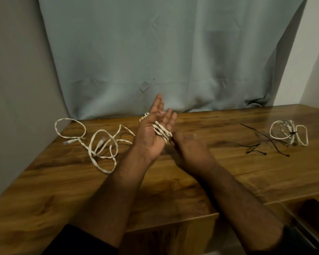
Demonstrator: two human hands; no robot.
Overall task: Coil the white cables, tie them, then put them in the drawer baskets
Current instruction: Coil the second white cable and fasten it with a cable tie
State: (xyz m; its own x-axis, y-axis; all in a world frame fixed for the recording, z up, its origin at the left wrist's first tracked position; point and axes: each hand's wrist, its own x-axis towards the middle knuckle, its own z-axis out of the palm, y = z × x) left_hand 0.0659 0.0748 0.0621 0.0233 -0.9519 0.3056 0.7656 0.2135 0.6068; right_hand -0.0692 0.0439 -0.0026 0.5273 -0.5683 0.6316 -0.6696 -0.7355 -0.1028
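Note:
My left hand (153,129) is raised over the wooden table (63,181), palm facing me and fingers straight. Several turns of a white cable (162,132) are wound across its palm. The cable's loose length (99,144) trails left in tangled loops on the table, with two plugs showing. My right hand (190,150) sits just right of and below the left, back towards me. Its fingertips meet the wound turns and seem to pinch the cable, though they are partly hidden. A second white cable (289,133), coiled and tied with a black tie, lies at the far right.
Several black zip ties (261,142) lie scattered left of the tied coil. An open drawer (311,210) shows at the lower right under the table edge. A grey-blue curtain (155,52) hangs behind the table, with walls on both sides.

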